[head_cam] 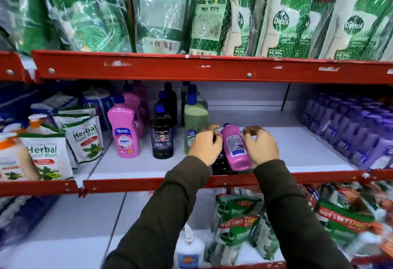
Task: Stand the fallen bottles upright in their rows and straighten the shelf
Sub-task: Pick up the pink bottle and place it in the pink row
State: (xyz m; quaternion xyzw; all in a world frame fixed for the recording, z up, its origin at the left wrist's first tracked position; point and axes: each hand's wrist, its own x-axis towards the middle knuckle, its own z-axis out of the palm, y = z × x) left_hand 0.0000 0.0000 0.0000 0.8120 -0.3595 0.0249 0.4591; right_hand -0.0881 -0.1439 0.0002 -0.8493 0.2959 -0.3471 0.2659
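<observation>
A pink bottle (236, 148) lies on its side on the white middle shelf (308, 151), cap pointing to the back, on top of a fallen black bottle (220, 165). My left hand (205, 146) hovers at its left side with fingers curled and apart. At its right side is my right hand (260, 146), also curled and apart, close to the bottle; no grip is visible. Upright rows stand to the left: pink Shakti bottles (125, 132), black Bactin bottles (162, 134) and green bottles (194, 115).
Herbal hand-wash pouches (84, 139) and pump bottles fill the left bay. Purple packs (348, 132) line the right. Green Dettol refill pouches (282, 19) stand above, behind a red shelf lip (191, 67). More Dettol pouches (238, 224) and a white bottle (189, 249) sit below.
</observation>
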